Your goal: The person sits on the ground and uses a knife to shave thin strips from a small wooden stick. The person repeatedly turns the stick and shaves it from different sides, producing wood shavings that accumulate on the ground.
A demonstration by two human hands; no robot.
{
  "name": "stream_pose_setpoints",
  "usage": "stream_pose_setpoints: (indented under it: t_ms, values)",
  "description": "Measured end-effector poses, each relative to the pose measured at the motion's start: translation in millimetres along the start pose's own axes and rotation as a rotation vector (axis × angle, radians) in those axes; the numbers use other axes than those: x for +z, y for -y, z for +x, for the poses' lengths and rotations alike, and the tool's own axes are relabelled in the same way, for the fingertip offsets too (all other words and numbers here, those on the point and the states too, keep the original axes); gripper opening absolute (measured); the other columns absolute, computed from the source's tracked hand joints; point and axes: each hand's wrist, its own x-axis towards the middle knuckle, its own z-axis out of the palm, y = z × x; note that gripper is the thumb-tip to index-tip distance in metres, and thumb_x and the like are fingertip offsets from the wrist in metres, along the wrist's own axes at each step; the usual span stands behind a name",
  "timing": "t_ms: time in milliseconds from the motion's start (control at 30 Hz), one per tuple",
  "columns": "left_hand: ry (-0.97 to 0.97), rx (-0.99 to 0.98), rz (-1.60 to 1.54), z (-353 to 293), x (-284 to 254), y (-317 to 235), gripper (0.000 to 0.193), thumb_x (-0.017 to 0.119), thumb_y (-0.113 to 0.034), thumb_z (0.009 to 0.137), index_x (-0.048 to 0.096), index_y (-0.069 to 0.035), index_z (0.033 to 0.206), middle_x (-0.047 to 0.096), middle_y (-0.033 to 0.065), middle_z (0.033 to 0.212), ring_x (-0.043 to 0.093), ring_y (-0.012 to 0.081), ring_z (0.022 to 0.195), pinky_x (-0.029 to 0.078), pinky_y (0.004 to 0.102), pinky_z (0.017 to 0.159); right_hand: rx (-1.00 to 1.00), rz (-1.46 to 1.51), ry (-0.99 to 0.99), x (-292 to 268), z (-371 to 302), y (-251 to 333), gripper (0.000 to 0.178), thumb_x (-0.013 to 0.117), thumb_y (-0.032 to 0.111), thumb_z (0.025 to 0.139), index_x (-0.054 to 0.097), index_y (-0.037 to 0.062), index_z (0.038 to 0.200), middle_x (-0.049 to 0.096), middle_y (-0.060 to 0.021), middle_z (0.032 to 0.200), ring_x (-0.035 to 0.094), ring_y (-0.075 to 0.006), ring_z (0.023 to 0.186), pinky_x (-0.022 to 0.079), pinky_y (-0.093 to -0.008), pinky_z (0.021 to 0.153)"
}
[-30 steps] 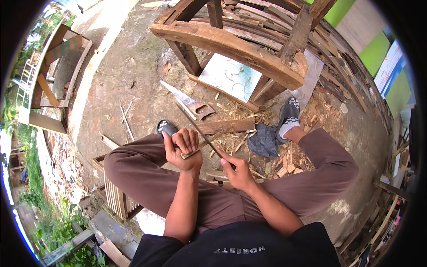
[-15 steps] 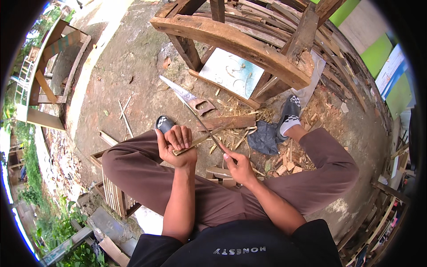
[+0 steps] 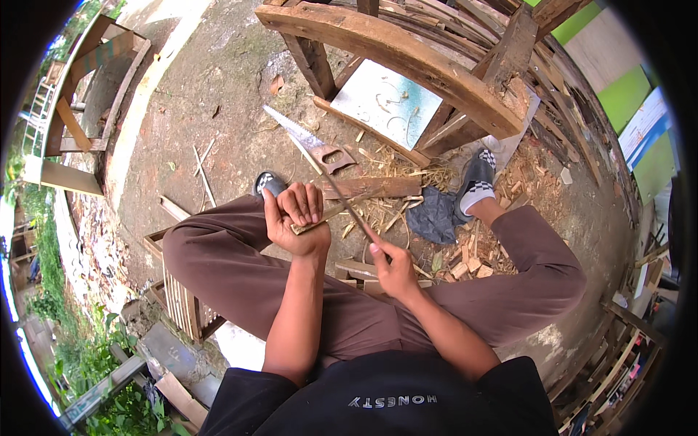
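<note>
Between the fingers and palm of my left hand (image 3: 299,218) is a narrow, pale strip of wood (image 3: 326,216), pointing up to the right. My right hand (image 3: 396,270) is closed around the lower end of a long, thin, dark blade, which looks like a knife (image 3: 338,192) seen nearly edge-on. The blade slants up to the left and crosses the far end of the strip. Its grip is hidden in my fingers. Beyond the blade, a handsaw (image 3: 331,156) with a wooden handle lies on the ground.
A wood block (image 3: 382,187), shavings (image 3: 374,156) and a dark plastic bag (image 3: 435,216) lie between my feet. A heavy wooden frame (image 3: 392,47) stands ahead, with a white-and-blue panel (image 3: 389,102) beneath it. Offcuts (image 3: 472,265) are scattered by my right leg; a slatted wooden crate (image 3: 182,309) is at my left.
The view has shifted slightly, so the ground things sit higher in it. My left hand and the strip appear a little higher and further right. Both hands keep their holds.
</note>
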Motion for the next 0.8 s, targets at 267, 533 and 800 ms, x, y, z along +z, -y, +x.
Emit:
stream_pose_setpoints:
  t_ms: [267,533,800]
  values:
    - [-0.028,0.029,-0.006,2,-3,0,0.070,0.026,-0.041,0.110,0.036,-0.013,0.047,0.033,0.0013,0.048,0.031,0.0139,0.043,0.029,0.0265,0.045,-0.287,-0.039,-0.055,3,1,3,0.040,0.054,0.021,0.103,0.058,0.0118,0.141,0.063,-0.0203,0.101,0.062,-0.0262,0.095,0.052,-0.0339,0.079]
    - [-0.040,0.056,-0.025,3,-10,0,0.069,0.026,-0.041,0.110,0.035,-0.013,0.048,0.034,0.0020,0.049,0.032,0.0138,0.043,0.026,0.0250,0.043,-0.227,-0.098,-0.114,6,15,-15,0.040,0.055,0.020,0.104,0.058,0.0091,0.142,0.054,-0.0034,0.068,0.048,-0.0087,0.066,0.045,-0.0265,0.066]
    - [-0.081,0.084,-0.036,4,-10,-3,0.068,0.028,-0.040,0.110,0.035,-0.013,0.048,0.034,0.0023,0.048,0.031,0.0145,0.042,0.026,0.0263,0.044,0.178,-0.167,0.001,0,18,-16,0.040,0.053,0.021,0.103,0.057,0.0168,0.143,0.069,-0.0261,0.113,0.075,-0.0252,0.089,0.054,-0.0348,0.075]
